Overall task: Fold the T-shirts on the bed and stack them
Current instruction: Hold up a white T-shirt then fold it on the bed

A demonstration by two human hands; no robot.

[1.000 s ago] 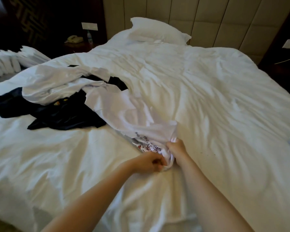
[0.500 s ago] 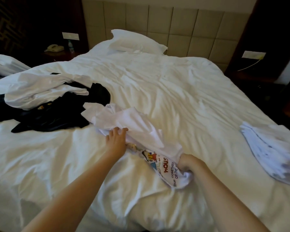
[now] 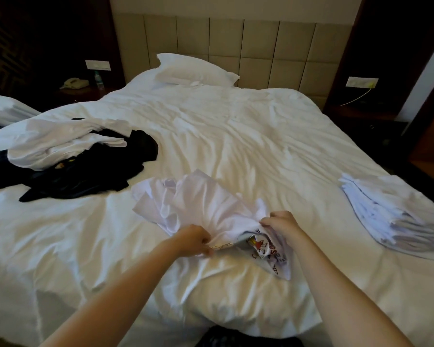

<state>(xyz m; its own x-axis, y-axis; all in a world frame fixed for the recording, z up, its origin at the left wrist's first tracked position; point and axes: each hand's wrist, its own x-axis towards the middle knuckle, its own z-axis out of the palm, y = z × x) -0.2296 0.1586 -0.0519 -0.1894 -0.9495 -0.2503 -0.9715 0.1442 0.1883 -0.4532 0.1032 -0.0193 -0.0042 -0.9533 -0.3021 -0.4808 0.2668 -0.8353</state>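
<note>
Change since earlier: left hand (image 3: 194, 237) had drawn back from the far-left part of the white T-shirt (image 3: 206, 204) to its near edge, close to the right hand (image 3: 282, 224); the shirt lay more bunched between the two.
Left hand grip: fingers curled, pinching the near edge of the white T-shirt against the bed (image 3: 236, 136).
Right hand grip: fingers clenched on a gathered fold of the same shirt, just above the print.
White T-shirt: crumpled and unfolded on the near middle of the bed, spreading far-left from the hands.
Print (image 3: 263, 246): coloured cartoon and lettering, showing on the near-right end below the right hand; the words were too creased to read.
Folded stack (image 3: 391, 216): white shirts piled at the right edge of the bed, well apart from the hands.
Unfolded heap: black garments (image 3: 85, 176) on the left of the bed with white garments (image 3: 55, 144) lying over them on the far side.
Second white pile (image 3: 5, 108): at the far left edge, partly cut off.
Pillow (image 3: 196, 70): at the far end, against the padded headboard (image 3: 236, 38).
Side table, far left: telephone (image 3: 75, 83) and a small bottle (image 3: 98, 80) beside it.
Bedding: white and heavily wrinkled.
</note>
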